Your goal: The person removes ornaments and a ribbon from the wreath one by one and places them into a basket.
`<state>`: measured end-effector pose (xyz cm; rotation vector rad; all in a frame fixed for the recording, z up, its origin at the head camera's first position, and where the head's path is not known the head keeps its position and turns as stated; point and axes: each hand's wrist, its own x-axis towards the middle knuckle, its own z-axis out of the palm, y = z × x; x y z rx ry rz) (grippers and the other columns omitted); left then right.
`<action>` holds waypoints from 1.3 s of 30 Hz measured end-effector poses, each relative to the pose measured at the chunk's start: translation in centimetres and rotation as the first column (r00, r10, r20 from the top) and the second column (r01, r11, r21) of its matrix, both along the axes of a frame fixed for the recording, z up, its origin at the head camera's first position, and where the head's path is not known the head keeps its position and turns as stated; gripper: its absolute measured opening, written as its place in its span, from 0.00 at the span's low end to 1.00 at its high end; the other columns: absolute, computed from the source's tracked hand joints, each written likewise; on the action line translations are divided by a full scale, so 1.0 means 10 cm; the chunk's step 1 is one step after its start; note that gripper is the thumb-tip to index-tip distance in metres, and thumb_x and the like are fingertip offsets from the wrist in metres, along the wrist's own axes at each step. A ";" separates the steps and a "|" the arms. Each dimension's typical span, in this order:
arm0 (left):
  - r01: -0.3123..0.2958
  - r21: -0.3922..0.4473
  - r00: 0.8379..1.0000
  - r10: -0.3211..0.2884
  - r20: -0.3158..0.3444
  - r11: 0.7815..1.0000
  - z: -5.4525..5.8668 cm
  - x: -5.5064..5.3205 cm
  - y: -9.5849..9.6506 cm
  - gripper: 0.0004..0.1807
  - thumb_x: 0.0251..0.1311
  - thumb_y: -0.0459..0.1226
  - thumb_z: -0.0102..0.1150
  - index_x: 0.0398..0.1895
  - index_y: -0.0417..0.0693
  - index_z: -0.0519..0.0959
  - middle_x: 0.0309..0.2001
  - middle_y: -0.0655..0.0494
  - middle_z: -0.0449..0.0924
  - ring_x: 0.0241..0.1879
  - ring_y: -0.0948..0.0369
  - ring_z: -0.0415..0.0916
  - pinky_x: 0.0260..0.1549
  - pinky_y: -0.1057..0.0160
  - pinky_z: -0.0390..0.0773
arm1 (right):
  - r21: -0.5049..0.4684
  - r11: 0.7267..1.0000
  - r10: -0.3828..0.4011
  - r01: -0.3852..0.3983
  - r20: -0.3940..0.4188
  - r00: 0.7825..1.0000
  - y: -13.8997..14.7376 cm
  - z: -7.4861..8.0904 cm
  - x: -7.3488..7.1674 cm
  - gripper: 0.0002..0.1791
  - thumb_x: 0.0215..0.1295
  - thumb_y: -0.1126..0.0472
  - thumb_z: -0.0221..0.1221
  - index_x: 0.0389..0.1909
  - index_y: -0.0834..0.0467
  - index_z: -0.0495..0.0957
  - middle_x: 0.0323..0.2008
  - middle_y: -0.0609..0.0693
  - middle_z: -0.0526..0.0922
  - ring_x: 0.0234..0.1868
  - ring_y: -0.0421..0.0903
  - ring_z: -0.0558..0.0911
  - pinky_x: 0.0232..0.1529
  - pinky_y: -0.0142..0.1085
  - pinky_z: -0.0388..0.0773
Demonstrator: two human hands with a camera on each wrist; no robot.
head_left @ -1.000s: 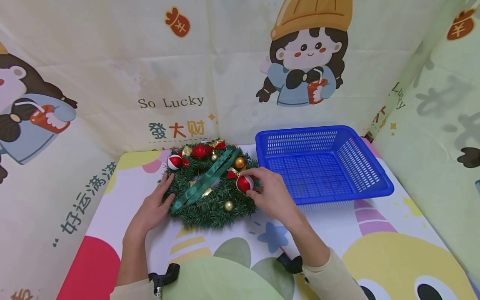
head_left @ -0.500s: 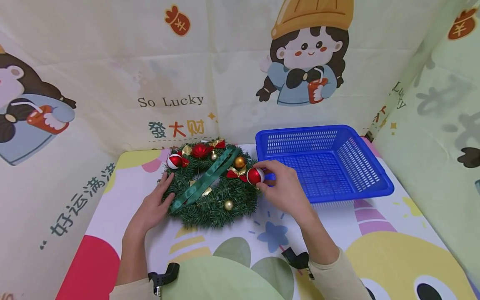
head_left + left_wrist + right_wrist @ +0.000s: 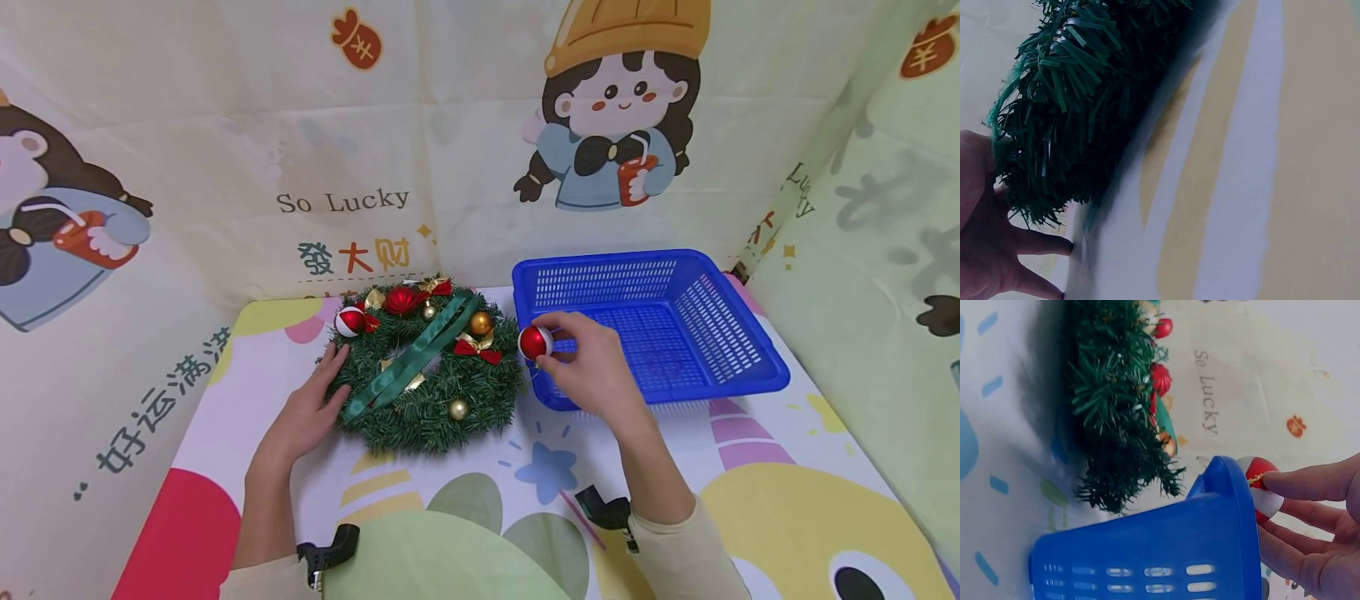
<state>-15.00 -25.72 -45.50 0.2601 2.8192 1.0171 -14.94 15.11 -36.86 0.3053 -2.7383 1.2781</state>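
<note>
A red and white ball ornament is pinched between the thumb and fingers of my right hand, over the left rim of the blue basket. In the right wrist view, a gold cord shows on the ornament beside the thumb. The green wreath lies flat on the table, with a green ribbon across it. My left hand rests at the wreath's left edge, its fingers spread against the greenery. Still on the wreath are another red and white ball, a red bow and gold balls.
The blue plastic basket stands right of the wreath, near the back of the table. A printed cloth hangs behind as a backdrop. The tabletop carries a colourful cartoon print.
My right hand has carried the red and white ball from the wreath's right side rightward to the basket's rim, leaving the red bow on the wreath. The left hand has stayed put.
</note>
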 end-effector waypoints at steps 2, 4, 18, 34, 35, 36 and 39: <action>0.000 0.001 1.000 0.000 0.001 1.000 0.00 0.00 0.00 0.37 0.82 0.45 0.45 0.87 0.58 0.44 0.86 0.49 0.35 0.83 0.36 0.40 0.75 0.29 0.51 | 0.009 1.000 -0.003 0.003 0.010 1.000 0.03 0.00 -0.02 0.24 0.61 0.71 0.71 0.59 0.57 0.83 0.56 0.58 0.84 0.56 0.57 0.85 0.50 0.48 0.87; 0.000 0.001 1.000 0.000 -0.001 1.000 0.00 0.00 -0.01 0.37 0.82 0.45 0.45 0.87 0.58 0.44 0.86 0.49 0.34 0.83 0.36 0.40 0.74 0.29 0.51 | 0.024 1.000 -0.003 0.003 0.015 1.000 0.07 0.00 -0.03 0.24 0.61 0.71 0.71 0.59 0.57 0.83 0.56 0.58 0.84 0.55 0.57 0.86 0.50 0.48 0.87; -0.003 -0.007 1.000 0.003 0.007 1.000 -0.01 -0.01 -0.01 0.37 0.82 0.45 0.46 0.87 0.59 0.43 0.86 0.50 0.34 0.83 0.36 0.40 0.75 0.29 0.51 | 0.153 0.988 -0.017 -0.002 0.127 0.992 0.25 0.00 -0.08 0.26 0.59 0.69 0.71 0.60 0.58 0.82 0.56 0.62 0.85 0.58 0.63 0.83 0.53 0.57 0.86; -0.001 -0.007 1.000 0.001 -0.003 1.000 -0.01 -0.01 -0.01 0.37 0.82 0.44 0.46 0.87 0.58 0.43 0.86 0.50 0.34 0.83 0.36 0.39 0.75 0.29 0.51 | 0.240 0.969 0.005 -0.062 0.229 0.973 0.29 -0.16 -0.20 0.20 0.60 0.69 0.68 0.55 0.59 0.83 0.49 0.62 0.86 0.53 0.62 0.83 0.50 0.54 0.85; -0.001 -0.006 1.000 0.001 -0.002 1.000 -0.01 -0.01 -0.01 0.37 0.82 0.44 0.46 0.87 0.58 0.43 0.86 0.50 0.34 0.83 0.37 0.39 0.75 0.29 0.50 | 0.245 0.968 0.003 -0.063 0.237 0.971 0.29 -0.17 -0.20 0.20 0.60 0.69 0.68 0.55 0.59 0.83 0.49 0.63 0.86 0.53 0.62 0.83 0.50 0.54 0.85; -0.001 -0.006 1.000 0.001 -0.001 1.000 -0.01 -0.01 -0.01 0.37 0.82 0.44 0.45 0.87 0.59 0.43 0.86 0.50 0.34 0.83 0.37 0.39 0.75 0.29 0.50 | 0.249 0.966 0.001 -0.064 0.244 0.970 0.29 -0.19 -0.21 0.20 0.60 0.70 0.68 0.55 0.60 0.83 0.50 0.63 0.85 0.53 0.62 0.83 0.50 0.54 0.85; -0.001 -0.003 1.000 0.001 0.002 1.000 -0.01 -0.01 0.00 0.37 0.82 0.44 0.45 0.87 0.60 0.43 0.86 0.51 0.33 0.83 0.37 0.39 0.75 0.29 0.50 | 0.255 0.965 -0.005 -0.065 0.263 0.965 0.29 -0.21 -0.23 0.21 0.59 0.70 0.67 0.55 0.60 0.83 0.50 0.63 0.85 0.52 0.61 0.83 0.50 0.53 0.85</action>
